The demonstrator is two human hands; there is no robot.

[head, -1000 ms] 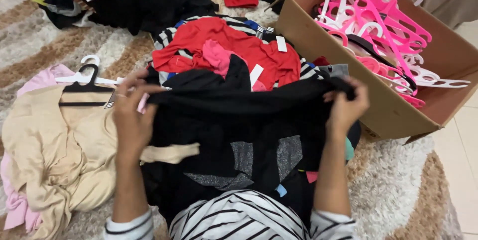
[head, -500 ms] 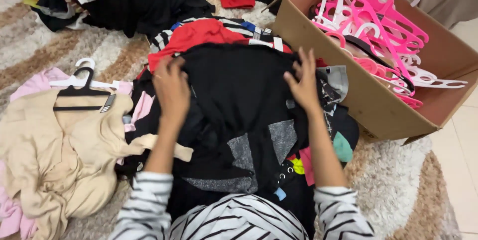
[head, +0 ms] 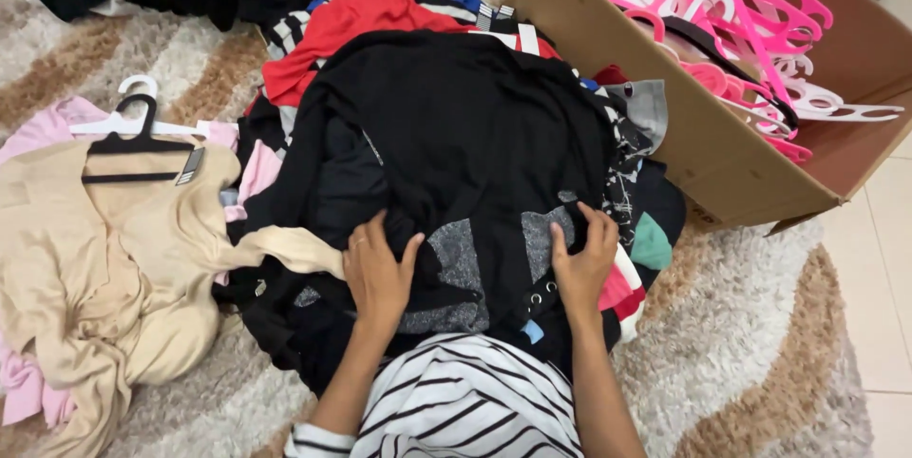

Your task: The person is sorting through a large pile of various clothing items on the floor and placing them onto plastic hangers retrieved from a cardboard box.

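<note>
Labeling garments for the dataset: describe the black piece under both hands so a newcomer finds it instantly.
Start at the cardboard box of pink and white hangers at upper right; the clothes pile lies just left of it on the shaggy rug. The black garment is spread over the top of that pile, with the left hand and right hand pressing on its near edge. Unlike its red, striped and beige neighbours, it is plain black with glittery grey panels.

**Occluded and Cropped Items**

The black garment (head: pixel 456 135) covers most of the red garment (head: pixel 351 26) and the striped piece beneath. The cardboard box (head: pixel 703 144) is cut off at the top and right edges. The beige garment (head: pixel 114 258) runs past the left edge. Both forearms are cropped at the bottom edge.
</note>
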